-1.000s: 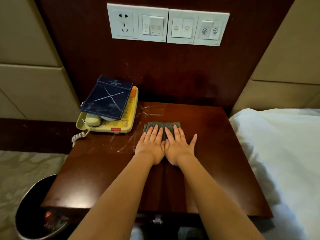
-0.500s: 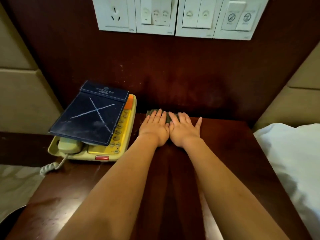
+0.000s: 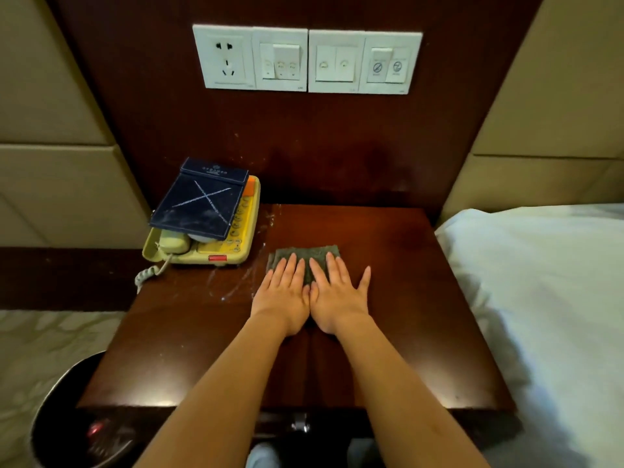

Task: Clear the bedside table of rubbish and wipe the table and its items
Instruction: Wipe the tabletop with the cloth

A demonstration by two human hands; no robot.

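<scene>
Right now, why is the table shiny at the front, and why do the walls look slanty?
In the head view, light bounces off the polished table near its front edge as a pale sheen; the wide-angle lens makes the wall panels lean outward and stretches the arms; the corners look dim, while the cloth looks sharp.

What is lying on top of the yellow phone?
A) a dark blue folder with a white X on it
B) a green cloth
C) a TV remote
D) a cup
A: the dark blue folder with the white X lies on top of the yellow phone, while the green cloth lies apart from it on the table.
</scene>
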